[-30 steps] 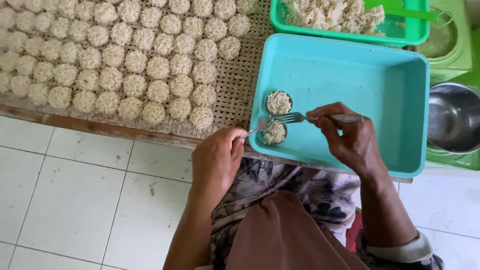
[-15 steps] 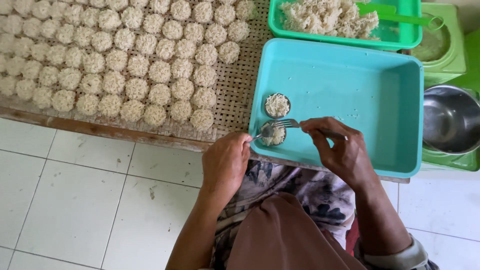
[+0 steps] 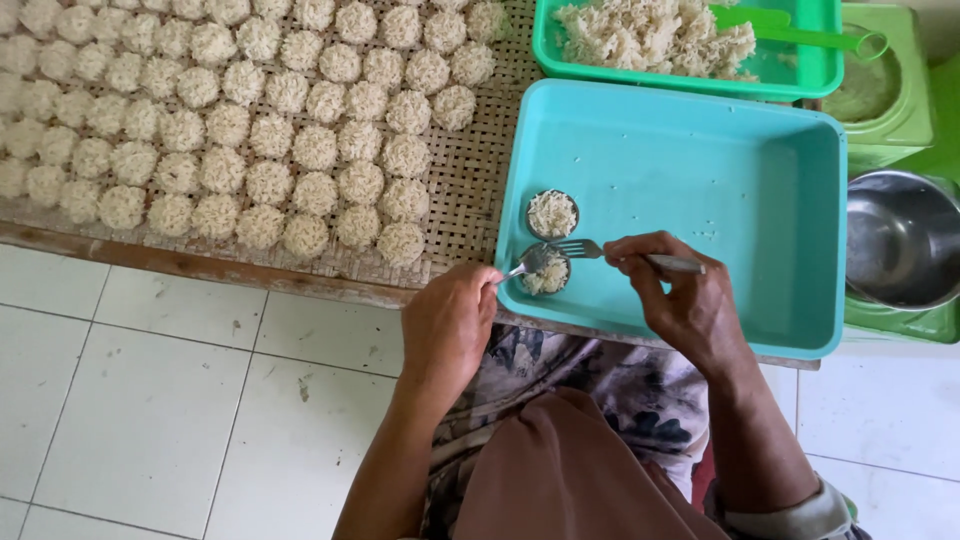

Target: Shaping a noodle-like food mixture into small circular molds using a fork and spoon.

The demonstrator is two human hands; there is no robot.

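Here the left hand (image 3: pixel 448 322) reaches up from six o'clock, forearm rising towards twelve, knuckles up, fingers curled shut around a spoon (image 3: pixel 528 263); the spoon's long axis runs from the fist up towards two o'clock, its bowl over the near cup (image 3: pixel 548 275); the right hand (image 3: pixel 672 300) comes in from five o'clock, wrist bent, fingers pinched closed on a fork (image 3: pixel 625 255); the fork lies almost level, handle towards three o'clock, tines pointing to nine o'clock at the near cup's far rim; that cup, round and filled with white noodle shreds, sits in the near left corner of the tray (image 3: pixel 720 190); the far cup (image 3: pixel 552 214), likewise filled, stands just beyond it towards twelve o'clock; at nine to eleven o'clock a woven mat (image 3: pixel 470 180) carries rows of noodle rounds (image 3: pixel 300 150); at twelve o'clock a green tub (image 3: pixel 800 70) holds loose noodles (image 3: pixel 650 35); at three o'clock sits a steel bowl (image 3: pixel 900 240).
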